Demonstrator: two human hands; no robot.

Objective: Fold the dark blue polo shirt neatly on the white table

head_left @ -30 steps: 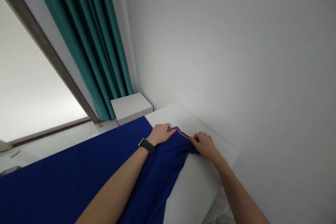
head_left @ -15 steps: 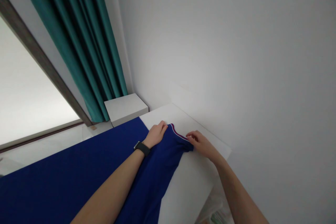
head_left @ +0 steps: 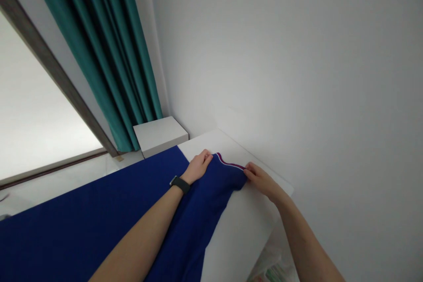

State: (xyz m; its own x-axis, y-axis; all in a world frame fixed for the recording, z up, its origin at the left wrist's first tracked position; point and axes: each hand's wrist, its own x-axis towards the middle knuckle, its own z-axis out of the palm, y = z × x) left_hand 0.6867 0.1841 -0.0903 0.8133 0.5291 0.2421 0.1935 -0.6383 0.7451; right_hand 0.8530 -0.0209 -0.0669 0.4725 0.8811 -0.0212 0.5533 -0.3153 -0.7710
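At the corner of a white bench (head_left: 243, 224), beside a bare pale wall (head_left: 280, 75), two hands draw out the striped edge of a blue garment (head_left: 214, 194). The left hand (head_left: 197, 166), a dark-strapped watch (head_left: 181, 185) on its wrist, holds one end of the edge, its fingers closed over the cloth. The right hand (head_left: 261, 180) pinches the other end, thumb and fingers tight on the corner. Between them the trim (head_left: 229, 164), red and white, runs in a shallow curve, dipping just beside the left hand. The garment lies partly over the bench's bare white surface, its body reaching back toward the person, softly creased below the trim. Left of it a flat, dark blue cover (head_left: 82, 216) spreads along the bench, the left forearm passing above. Beyond the far edge sits a white box (head_left: 161, 134), near the foot of a green curtain (head_left: 99, 53). Lower right, below bench level, is a clear bag (head_left: 276, 269), its contents too blurred to tell.
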